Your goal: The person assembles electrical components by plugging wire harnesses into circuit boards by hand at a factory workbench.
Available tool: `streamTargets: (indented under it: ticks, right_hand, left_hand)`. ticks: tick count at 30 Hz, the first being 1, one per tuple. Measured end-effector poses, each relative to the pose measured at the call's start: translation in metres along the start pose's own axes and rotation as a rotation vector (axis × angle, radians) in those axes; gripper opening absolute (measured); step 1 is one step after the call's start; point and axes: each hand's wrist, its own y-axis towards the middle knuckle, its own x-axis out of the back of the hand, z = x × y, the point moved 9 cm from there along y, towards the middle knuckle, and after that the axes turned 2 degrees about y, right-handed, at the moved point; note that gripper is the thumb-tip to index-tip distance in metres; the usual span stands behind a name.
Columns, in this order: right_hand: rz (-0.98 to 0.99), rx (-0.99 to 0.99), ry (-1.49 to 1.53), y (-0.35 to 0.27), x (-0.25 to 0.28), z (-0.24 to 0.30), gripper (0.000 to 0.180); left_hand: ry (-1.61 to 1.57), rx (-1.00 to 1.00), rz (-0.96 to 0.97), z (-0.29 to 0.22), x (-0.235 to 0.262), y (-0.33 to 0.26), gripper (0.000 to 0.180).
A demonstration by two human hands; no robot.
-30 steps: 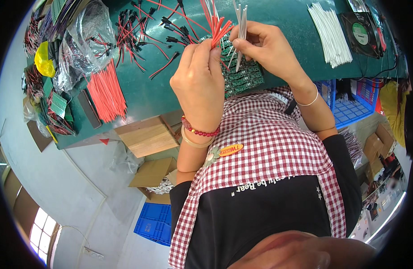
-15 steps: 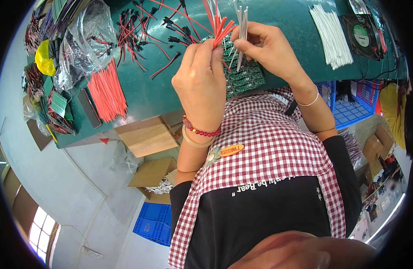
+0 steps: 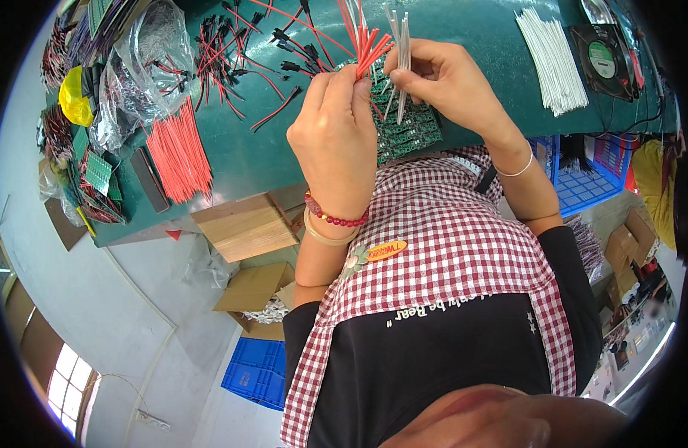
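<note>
My left hand is closed around a bunch of red wires, whose ends fan out above the fingers. Beside it, my right hand pinches a small bunch of white wires held nearly upright between thumb and fingers. The two bunches stand close together at the near side of the table. Below and behind them lies a panel of green circuit boards, partly covered by my hands and the wires.
On the green table, a red wire bundle and a dark bar lie left, near black-connector leads and a clear plastic bag. White wires and a black fan lie right. Blue crates stand below.
The white wires in my right hand have shifted very slightly and tilt a little differently. My left hand with the red wires stays almost in place.
</note>
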Motion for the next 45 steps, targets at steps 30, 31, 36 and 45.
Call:
streamTargets:
  ticks: [30, 31, 36, 45]
  right_hand:
    - [-0.144, 0.067, -0.123, -0.017, 0.009, 0.022, 0.014]
    - [-0.147, 0.064, -0.122, -0.016, 0.007, 0.021, 0.014]
    - [-0.195, 0.193, -0.232, -0.015, 0.006, 0.030, 0.014]
    - [-0.231, 0.306, -0.335, -0.017, 0.002, 0.042, 0.011]
  left_hand:
    - [-0.088, 0.001, -0.091, -0.008, 0.008, -0.008, 0.011]
    - [-0.059, -0.013, -0.095, -0.008, 0.007, -0.009, 0.011]
    - [0.001, -0.010, -0.099, -0.006, 0.004, -0.011, 0.010]
    - [0.052, -0.007, -0.105, -0.006, 0.002, -0.010, 0.008]
